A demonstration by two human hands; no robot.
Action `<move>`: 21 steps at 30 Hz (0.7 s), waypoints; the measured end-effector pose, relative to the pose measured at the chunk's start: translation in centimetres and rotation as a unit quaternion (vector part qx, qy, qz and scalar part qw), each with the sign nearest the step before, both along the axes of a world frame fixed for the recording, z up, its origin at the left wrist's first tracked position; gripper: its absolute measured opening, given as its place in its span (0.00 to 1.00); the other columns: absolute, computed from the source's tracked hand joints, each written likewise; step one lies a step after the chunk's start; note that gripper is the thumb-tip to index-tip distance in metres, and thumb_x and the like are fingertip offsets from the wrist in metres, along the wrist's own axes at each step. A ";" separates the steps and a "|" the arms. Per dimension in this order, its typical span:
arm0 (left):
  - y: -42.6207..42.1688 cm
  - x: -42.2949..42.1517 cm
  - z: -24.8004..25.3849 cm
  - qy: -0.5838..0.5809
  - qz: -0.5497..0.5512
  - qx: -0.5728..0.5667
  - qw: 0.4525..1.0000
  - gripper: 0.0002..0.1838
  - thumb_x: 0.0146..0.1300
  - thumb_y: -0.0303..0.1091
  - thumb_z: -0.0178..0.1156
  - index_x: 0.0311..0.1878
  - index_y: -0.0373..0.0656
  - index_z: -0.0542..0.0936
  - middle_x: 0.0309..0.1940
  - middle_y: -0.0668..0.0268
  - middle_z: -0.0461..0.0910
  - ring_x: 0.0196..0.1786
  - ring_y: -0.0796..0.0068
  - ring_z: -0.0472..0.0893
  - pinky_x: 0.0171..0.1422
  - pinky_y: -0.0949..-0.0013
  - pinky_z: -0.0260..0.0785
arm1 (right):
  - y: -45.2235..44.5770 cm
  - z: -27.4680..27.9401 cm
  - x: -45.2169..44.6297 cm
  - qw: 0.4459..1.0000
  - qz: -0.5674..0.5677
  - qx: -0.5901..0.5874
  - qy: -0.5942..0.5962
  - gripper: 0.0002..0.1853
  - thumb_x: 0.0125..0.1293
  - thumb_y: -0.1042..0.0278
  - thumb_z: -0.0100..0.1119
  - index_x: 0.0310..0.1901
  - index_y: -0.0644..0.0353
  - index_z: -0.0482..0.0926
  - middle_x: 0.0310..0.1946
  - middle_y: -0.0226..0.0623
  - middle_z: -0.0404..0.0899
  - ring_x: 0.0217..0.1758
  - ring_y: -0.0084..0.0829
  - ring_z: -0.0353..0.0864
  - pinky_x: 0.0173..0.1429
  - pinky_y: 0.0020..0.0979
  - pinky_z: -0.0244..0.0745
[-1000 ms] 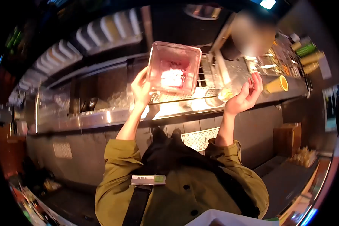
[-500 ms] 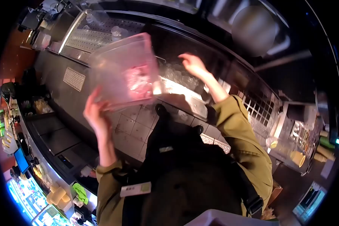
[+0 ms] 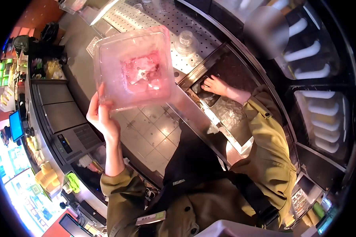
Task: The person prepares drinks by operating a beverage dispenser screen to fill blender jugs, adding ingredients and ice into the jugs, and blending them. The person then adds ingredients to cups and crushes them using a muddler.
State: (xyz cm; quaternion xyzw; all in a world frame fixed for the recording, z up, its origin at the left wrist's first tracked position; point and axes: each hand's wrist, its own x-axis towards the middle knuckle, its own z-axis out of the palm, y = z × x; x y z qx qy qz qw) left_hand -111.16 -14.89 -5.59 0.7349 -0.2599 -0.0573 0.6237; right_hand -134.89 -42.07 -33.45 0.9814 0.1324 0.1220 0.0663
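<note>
My left hand point(image 3: 105, 118) grips the near left corner of a clear plastic container point(image 3: 106, 71), raised and tilted so its inside faces me. Pink, wet-looking matter point(image 3: 142, 71) lies at its bottom; I cannot tell exactly what it is. My right hand point(image 3: 215, 86) is over a steel-edged well in the counter, its fingers curled down at a dark rectangular piece point(image 3: 209, 98). What those fingers hold, if anything, is hidden. Right beside that hand, ice point(image 3: 230, 112) fills part of the well.
Beyond the container is a perforated metal drain surface point(image 3: 146, 17) with stacked clear cups point(image 3: 186, 41). Tubs with white handles point(image 3: 322, 118) line the right. A counter with a blue screen point(image 3: 16, 126) runs along the left, above a dark fridge unit point(image 3: 59, 114).
My view has shifted toward the counter. The container has tilted to show more of its inside. My right hand has come down from above the ice to the dark piece in the well.
</note>
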 end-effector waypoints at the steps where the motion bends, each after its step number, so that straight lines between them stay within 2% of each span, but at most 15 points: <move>1: -0.3 0.3 -0.5 0.027 0.013 -0.018 0.999 0.23 0.52 0.36 0.44 0.47 0.27 0.73 0.23 0.65 0.76 0.25 0.79 0.72 0.35 0.78 0.64 | -0.4 1.8 -0.2 0.998 -0.021 0.041 0.032 0.18 0.54 0.66 0.46 0.49 0.52 0.69 0.34 0.31 0.71 0.40 0.33 0.71 0.44 0.33 0.67; 4: -1.5 1.5 -1.3 0.102 0.041 -0.068 0.992 0.24 0.55 0.37 0.44 0.49 0.27 0.71 0.21 0.67 0.73 0.23 0.80 0.70 0.31 0.78 0.63 | -1.1 7.5 -0.2 0.975 -0.094 0.157 0.128 0.19 0.55 0.67 0.45 0.50 0.52 0.68 0.34 0.33 0.71 0.36 0.35 0.73 0.38 0.33 0.70; 6: -2.6 1.5 -1.2 0.157 0.034 -0.080 0.984 0.25 0.57 0.39 0.44 0.52 0.26 0.68 0.19 0.69 0.71 0.21 0.80 0.68 0.28 0.78 0.62 | -0.1 8.9 -2.9 0.934 -0.167 0.244 0.201 0.19 0.55 0.68 0.45 0.51 0.52 0.68 0.33 0.33 0.71 0.34 0.37 0.73 0.34 0.33 0.72; 7: -3.3 1.4 -0.8 0.177 0.035 -0.089 0.980 0.27 0.58 0.41 0.45 0.54 0.26 0.65 0.17 0.71 0.69 0.20 0.81 0.67 0.27 0.78 0.60 | -0.3 8.1 -5.7 0.948 -0.191 0.240 0.086 0.20 0.55 0.68 0.46 0.51 0.53 0.67 0.33 0.36 0.71 0.34 0.40 0.73 0.35 0.37 0.72; 8: -3.7 1.6 -1.0 0.187 0.041 -0.079 0.978 0.21 0.55 0.36 0.46 0.46 0.30 0.74 0.41 0.57 0.76 0.26 0.78 0.73 0.27 0.77 0.62 | 0.4 10.8 -7.5 0.924 -0.269 0.256 0.088 0.19 0.56 0.68 0.49 0.52 0.54 0.67 0.38 0.38 0.73 0.36 0.42 0.75 0.35 0.38 0.73; 9: -4.8 1.0 -0.6 0.188 0.033 -0.076 0.979 0.22 0.56 0.38 0.47 0.47 0.31 0.73 0.39 0.59 0.76 0.26 0.79 0.71 0.27 0.78 0.61 | 1.3 10.6 -10.1 0.868 -0.400 0.282 0.082 0.16 0.58 0.64 0.47 0.49 0.54 0.69 0.41 0.40 0.73 0.40 0.43 0.75 0.40 0.40 0.72; 10: -5.9 0.6 -0.2 0.183 0.030 -0.074 0.980 0.23 0.56 0.39 0.48 0.49 0.31 0.73 0.36 0.62 0.76 0.25 0.80 0.70 0.27 0.78 0.60 | 1.9 9.6 -12.0 0.798 -0.517 0.303 0.070 0.14 0.61 0.60 0.45 0.46 0.53 0.71 0.44 0.42 0.74 0.44 0.44 0.74 0.45 0.41 0.71; 12: -6.8 0.4 -0.2 0.164 0.023 -0.069 0.984 0.24 0.58 0.42 0.48 0.51 0.32 0.72 0.26 0.70 0.70 0.26 0.81 0.69 0.32 0.79 0.60 | 1.8 7.5 -13.1 0.726 -0.622 0.281 0.084 0.16 0.59 0.59 0.47 0.46 0.57 0.72 0.40 0.46 0.76 0.40 0.45 0.77 0.40 0.41 0.73; 13: -6.7 0.5 -0.7 0.165 0.004 -0.067 0.984 0.25 0.58 0.43 0.48 0.52 0.33 0.71 0.26 0.70 0.70 0.26 0.81 0.69 0.33 0.79 0.61 | 1.8 5.8 -13.8 0.686 -0.669 0.271 0.092 0.17 0.58 0.58 0.48 0.46 0.58 0.72 0.38 0.48 0.77 0.38 0.46 0.78 0.38 0.41 0.74; 14: -6.6 0.7 -1.3 0.165 -0.015 -0.068 0.984 0.25 0.58 0.44 0.48 0.53 0.33 0.70 0.25 0.70 0.69 0.26 0.81 0.69 0.35 0.79 0.61 | 1.1 3.2 -13.9 0.671 -0.689 0.245 0.120 0.16 0.57 0.57 0.48 0.42 0.59 0.74 0.35 0.48 0.77 0.37 0.46 0.78 0.37 0.42 0.74; 15: -6.9 0.0 -0.7 0.157 -0.028 -0.031 0.987 0.29 0.59 0.49 0.48 0.56 0.34 0.67 0.26 0.70 0.70 0.27 0.80 0.70 0.39 0.77 0.62 | -0.5 -0.7 -13.3 0.656 -0.707 0.220 0.145 0.16 0.57 0.56 0.48 0.38 0.59 0.76 0.32 0.48 0.78 0.36 0.47 0.78 0.37 0.43 0.74; 16: -7.0 -0.9 -0.5 0.080 -0.041 0.036 0.995 0.35 0.59 0.56 0.47 0.59 0.35 0.64 0.27 0.69 0.71 0.29 0.79 0.71 0.42 0.76 0.63 | -1.9 -5.4 -12.7 0.640 -0.723 0.195 0.171 0.16 0.56 0.55 0.48 0.34 0.60 0.78 0.29 0.48 0.78 0.35 0.47 0.79 0.36 0.44 0.74; 18: -6.4 -1.0 -1.4 0.106 -0.118 -0.023 0.987 0.37 0.58 0.57 0.48 0.61 0.36 0.60 0.28 0.68 0.72 0.31 0.78 0.72 0.45 0.74 0.63 | -3.1 -12.1 -9.5 0.668 -0.708 0.089 0.213 0.17 0.53 0.54 0.49 0.27 0.60 0.80 0.27 0.50 0.78 0.33 0.46 0.80 0.37 0.46 0.73; 19: -6.2 -1.1 -1.6 0.139 -0.099 -0.026 0.985 0.37 0.56 0.47 0.57 0.63 0.36 0.57 0.29 0.66 0.73 0.32 0.78 0.73 0.45 0.74 0.64 | -3.0 -11.7 -7.6 0.695 -0.672 0.149 0.208 0.17 0.52 0.54 0.50 0.27 0.61 0.80 0.27 0.50 0.78 0.33 0.45 0.80 0.37 0.46 0.74; 21: -5.9 -1.4 -2.9 0.065 -0.140 -0.024 0.988 0.37 0.52 0.37 0.60 0.63 0.37 0.56 0.33 0.65 0.74 0.32 0.78 0.73 0.42 0.75 0.65 | -1.9 -9.5 -5.7 0.736 -0.603 0.225 0.211 0.16 0.52 0.56 0.50 0.27 0.61 0.80 0.27 0.50 0.78 0.32 0.44 0.80 0.35 0.44 0.74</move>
